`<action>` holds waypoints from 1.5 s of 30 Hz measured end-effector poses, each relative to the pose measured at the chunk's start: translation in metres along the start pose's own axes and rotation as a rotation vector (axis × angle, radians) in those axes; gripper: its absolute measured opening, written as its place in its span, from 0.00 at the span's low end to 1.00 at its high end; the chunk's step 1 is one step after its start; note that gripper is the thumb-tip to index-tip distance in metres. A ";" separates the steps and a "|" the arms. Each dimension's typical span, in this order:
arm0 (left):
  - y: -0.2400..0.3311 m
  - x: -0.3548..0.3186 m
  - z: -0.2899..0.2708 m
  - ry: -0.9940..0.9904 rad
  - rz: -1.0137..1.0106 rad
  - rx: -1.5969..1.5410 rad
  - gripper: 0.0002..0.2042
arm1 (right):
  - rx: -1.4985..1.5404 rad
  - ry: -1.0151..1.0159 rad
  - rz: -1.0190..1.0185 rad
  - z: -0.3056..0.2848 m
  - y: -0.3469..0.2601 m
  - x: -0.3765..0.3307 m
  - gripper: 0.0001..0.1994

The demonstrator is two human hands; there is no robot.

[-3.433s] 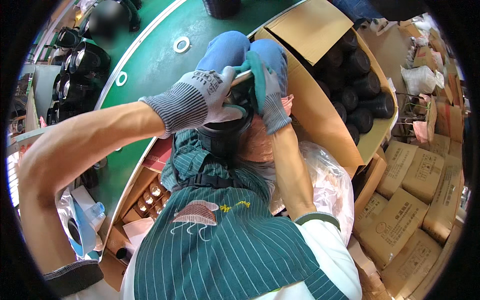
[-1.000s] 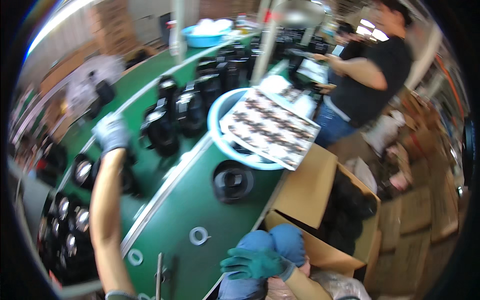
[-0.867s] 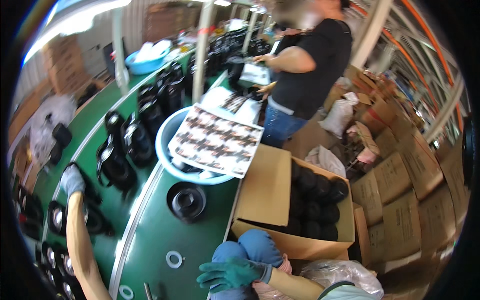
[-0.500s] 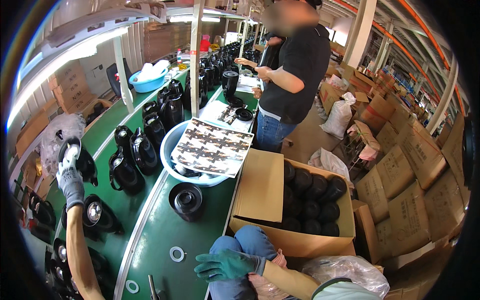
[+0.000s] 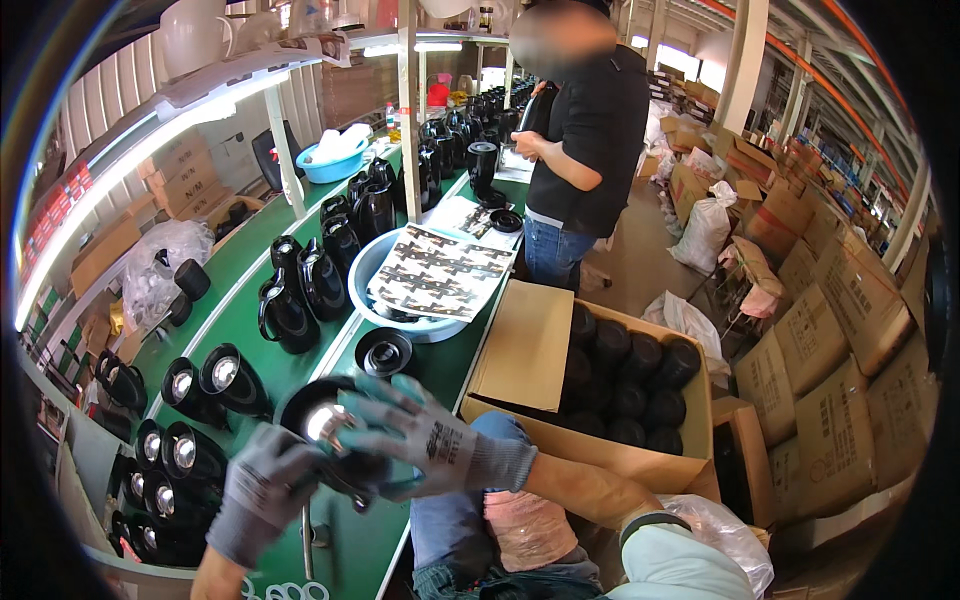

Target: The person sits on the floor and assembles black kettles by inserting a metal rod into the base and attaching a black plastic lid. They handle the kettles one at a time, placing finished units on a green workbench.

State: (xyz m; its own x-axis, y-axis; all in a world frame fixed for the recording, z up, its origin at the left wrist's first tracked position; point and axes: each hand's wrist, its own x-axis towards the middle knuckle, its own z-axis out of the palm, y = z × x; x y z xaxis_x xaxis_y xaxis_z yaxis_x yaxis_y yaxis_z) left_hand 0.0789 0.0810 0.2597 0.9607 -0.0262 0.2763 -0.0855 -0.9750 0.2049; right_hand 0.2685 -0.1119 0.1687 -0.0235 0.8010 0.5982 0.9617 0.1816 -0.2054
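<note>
In front of me, above the green work surface, hangs a black vacuum jug (image 5: 356,468) with its mouth tilted up toward me and a shiny silver liner (image 5: 326,423) inside. My left hand (image 5: 264,492), in a grey glove, grips the jug's near left side. From the right, my right hand (image 5: 425,440), in a grey and green glove, lies against the rim and side; its fingers are spread and slightly blurred. A black round part (image 5: 384,352) sits on the surface just beyond the jug. Below my hands, a thin metal rod (image 5: 306,540) stands near several white rings (image 5: 285,592).
Similar black jugs (image 5: 235,380) stand along the left. A blue basin (image 5: 362,285) bears a printed sheet (image 5: 440,270). At right, an open carton (image 5: 700,455) holds several black cylindrical parts. A person (image 5: 590,130) in black stands beyond, holding a black object.
My left hand has brought the jug from the far left to in front of me. My right hand has risen from my lap onto the jug. The view has shifted.
</note>
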 end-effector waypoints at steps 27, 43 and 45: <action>-0.057 -0.191 0.302 0.312 -0.914 -2.102 0.28 | 0.940 -0.074 0.914 0.064 0.031 -0.067 0.16; -0.028 -0.113 0.284 0.129 -0.805 -2.225 0.27 | 0.120 0.284 0.937 0.068 0.095 0.000 0.18; -0.023 -0.103 0.281 0.159 -0.786 -2.216 0.27 | 0.290 0.225 0.769 0.043 0.044 -0.013 0.19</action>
State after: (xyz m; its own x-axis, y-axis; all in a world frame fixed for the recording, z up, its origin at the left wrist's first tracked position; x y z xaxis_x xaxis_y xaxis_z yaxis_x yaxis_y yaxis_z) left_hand 0.0562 0.0440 -0.0372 0.9289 0.2068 -0.3072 -0.0032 0.8340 0.5518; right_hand 0.2997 -0.0894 0.1185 0.6918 0.6345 0.3447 0.5794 -0.2030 -0.7893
